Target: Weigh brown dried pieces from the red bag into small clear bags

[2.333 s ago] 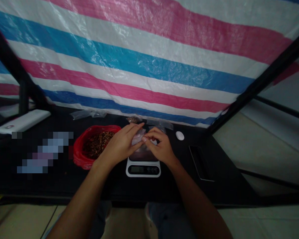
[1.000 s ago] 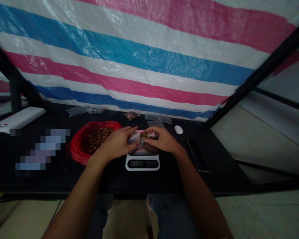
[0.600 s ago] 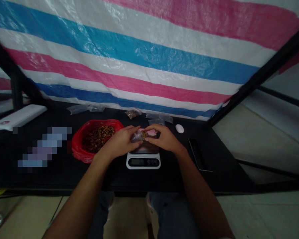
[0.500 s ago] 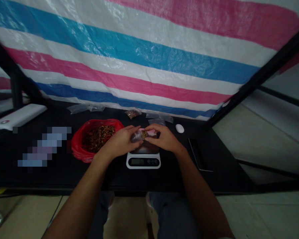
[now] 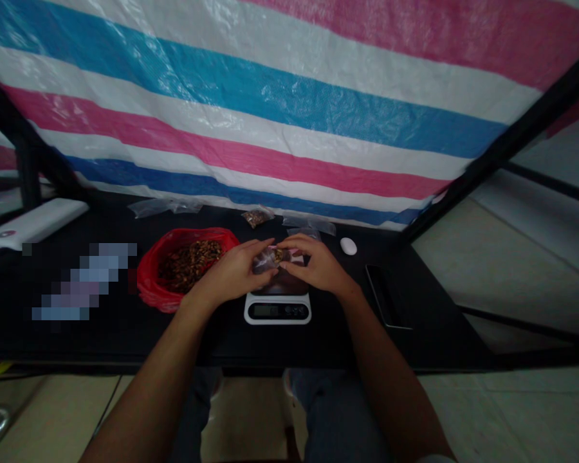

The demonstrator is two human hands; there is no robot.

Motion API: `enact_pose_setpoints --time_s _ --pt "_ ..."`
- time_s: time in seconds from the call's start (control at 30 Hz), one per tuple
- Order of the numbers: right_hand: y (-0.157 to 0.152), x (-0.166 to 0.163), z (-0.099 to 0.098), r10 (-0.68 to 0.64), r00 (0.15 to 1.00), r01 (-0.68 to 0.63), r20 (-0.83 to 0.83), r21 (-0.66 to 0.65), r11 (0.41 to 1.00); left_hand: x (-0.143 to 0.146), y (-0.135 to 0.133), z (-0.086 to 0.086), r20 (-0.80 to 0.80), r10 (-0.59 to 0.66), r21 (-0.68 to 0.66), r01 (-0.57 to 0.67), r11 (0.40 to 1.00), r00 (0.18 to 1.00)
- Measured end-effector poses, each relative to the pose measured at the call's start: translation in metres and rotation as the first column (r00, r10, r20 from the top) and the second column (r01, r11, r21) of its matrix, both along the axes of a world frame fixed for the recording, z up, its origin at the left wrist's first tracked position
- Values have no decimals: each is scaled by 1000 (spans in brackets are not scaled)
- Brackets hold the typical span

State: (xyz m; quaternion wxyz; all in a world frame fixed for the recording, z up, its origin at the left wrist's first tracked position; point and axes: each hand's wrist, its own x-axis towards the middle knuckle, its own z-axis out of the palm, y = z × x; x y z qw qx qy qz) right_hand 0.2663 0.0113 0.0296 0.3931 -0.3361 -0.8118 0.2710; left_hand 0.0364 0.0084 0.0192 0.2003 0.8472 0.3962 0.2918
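Observation:
My left hand [image 5: 231, 273] and my right hand [image 5: 318, 267] meet above a small white digital scale [image 5: 278, 308] on a black table [image 5: 101, 334]. Between their pinched fingers is a small clear plastic bag [image 5: 270, 258] with brown bits inside. Just left of my left hand lies a red plastic bag [image 5: 150, 283], open and filled with brown dried pieces [image 5: 190, 257].
At the back edge lie a small filled clear bag [image 5: 255, 217] and several empty clear bags [image 5: 309, 226] [image 5: 164, 206]. A white oval object [image 5: 348, 245] and a dark phone [image 5: 386, 297] sit to the right, a white flat device [image 5: 33, 222] far left. A striped tarp [image 5: 289, 109] hangs behind.
Both hands stay over the scale. The small bag between them now shows brown bits inside, where 2.3 s ago it looked empty. The hands have closed in tighter on it.

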Motion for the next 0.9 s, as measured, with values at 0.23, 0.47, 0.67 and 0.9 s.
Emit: enact_pose_setpoints --time_s 0.23,0.47,0.67,0.9 --pt "-4 -2 3 -18 998 13 -66 -66 998 1 0 -1 38 3 11 -3 1000 999" --pt "-5 -1 5 -10 997 10 -82 4 1000 3 -3 3 58 -10 29 8 1000 998" --pt "-3 -3 -1 -58 976 30 -212 -130 991 5 -5 6 137 -2 28 -2 1000 991" --pt "-3 -10 -2 -66 966 58 -250 -41 997 9 -8 7 222 3 61 -17 998 975"
